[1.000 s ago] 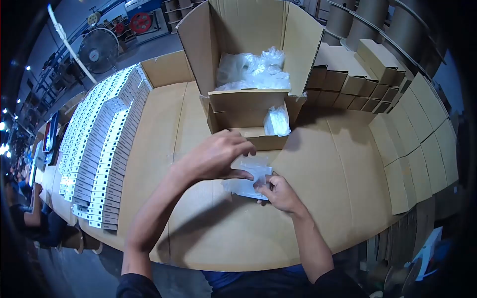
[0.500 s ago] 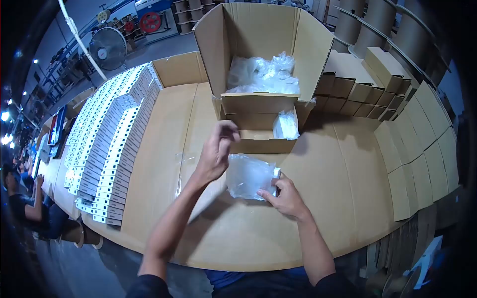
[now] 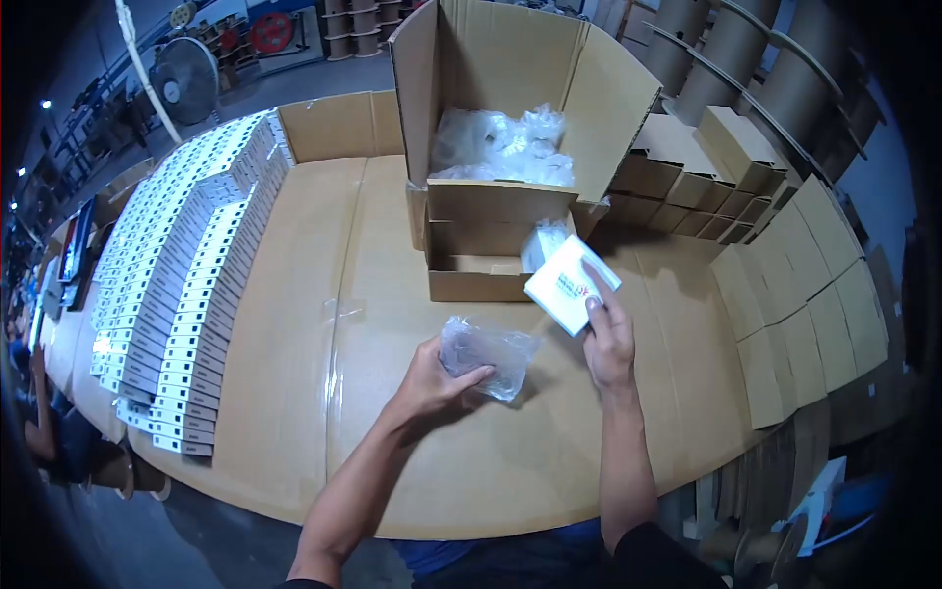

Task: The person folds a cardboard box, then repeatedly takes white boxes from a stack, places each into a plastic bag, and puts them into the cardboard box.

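Note:
My left hand grips a clear plastic bubble bag above the cardboard-covered table. Between the fingers and thumb of my right hand is a flat white box with small printing on its face, held tilted. Just behind it stands a small open brown carton. A wrapped item sits at that carton's right end, partly hidden by the white box. A larger open carton behind holds a heap of clear plastic bags.
Long stacked rows of white boxes line the left side. Brown cartons are stacked along the right edge, with more at the back right. A fan stands beyond the table. Part of another person shows at far left.
The white box and the plastic bag are now apart. My left hand has come down and taken hold of the bag; my right hand has moved up and right with the box. The view has shifted slightly.

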The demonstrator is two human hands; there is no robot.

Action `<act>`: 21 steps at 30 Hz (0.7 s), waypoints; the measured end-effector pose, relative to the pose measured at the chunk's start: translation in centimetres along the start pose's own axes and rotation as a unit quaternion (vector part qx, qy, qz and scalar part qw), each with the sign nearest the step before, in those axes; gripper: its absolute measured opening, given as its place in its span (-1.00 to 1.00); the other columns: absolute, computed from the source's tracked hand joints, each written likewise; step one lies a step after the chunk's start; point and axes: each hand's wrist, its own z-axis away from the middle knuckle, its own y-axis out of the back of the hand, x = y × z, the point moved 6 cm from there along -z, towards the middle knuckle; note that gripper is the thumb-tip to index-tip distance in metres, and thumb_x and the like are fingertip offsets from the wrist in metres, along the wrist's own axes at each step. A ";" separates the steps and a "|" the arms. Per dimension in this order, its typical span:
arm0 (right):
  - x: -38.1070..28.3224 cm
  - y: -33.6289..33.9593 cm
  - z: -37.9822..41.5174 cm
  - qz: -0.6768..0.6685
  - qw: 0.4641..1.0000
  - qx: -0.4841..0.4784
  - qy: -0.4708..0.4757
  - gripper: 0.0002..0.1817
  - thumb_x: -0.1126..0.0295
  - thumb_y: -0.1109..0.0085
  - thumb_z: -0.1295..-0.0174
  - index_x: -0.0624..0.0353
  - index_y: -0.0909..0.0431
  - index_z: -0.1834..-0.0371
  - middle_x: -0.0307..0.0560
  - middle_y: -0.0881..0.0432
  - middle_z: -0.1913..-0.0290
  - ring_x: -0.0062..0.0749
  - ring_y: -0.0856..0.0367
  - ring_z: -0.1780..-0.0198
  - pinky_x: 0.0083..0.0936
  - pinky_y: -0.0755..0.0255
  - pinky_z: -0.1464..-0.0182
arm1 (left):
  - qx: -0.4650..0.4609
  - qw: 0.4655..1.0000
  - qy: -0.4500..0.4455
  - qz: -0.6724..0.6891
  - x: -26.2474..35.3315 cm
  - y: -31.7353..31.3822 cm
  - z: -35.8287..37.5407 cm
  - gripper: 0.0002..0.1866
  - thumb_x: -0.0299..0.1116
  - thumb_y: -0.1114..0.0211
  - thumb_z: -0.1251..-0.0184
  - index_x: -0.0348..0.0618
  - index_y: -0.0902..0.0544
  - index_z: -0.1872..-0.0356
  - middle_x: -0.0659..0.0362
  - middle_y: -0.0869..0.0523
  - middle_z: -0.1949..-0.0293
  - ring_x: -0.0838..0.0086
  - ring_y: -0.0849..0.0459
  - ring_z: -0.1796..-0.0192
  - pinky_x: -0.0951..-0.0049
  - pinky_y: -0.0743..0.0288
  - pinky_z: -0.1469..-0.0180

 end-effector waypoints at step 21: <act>-0.9 -3.8 1.3 0.139 0.985 -0.094 0.028 -0.61 0.60 -0.27 -0.26 0.15 -0.27 -0.03 -0.21 -0.41 0.13 -0.67 -0.44 0.14 -0.67 -0.42 0.10 | 0.015 0.999 -0.040 0.015 -1.4 0.5 -0.8 -0.51 -0.47 -0.57 -0.19 -0.30 -0.64 -0.15 0.12 -0.79 0.12 0.54 -0.71 0.08 0.43 -0.60 -0.03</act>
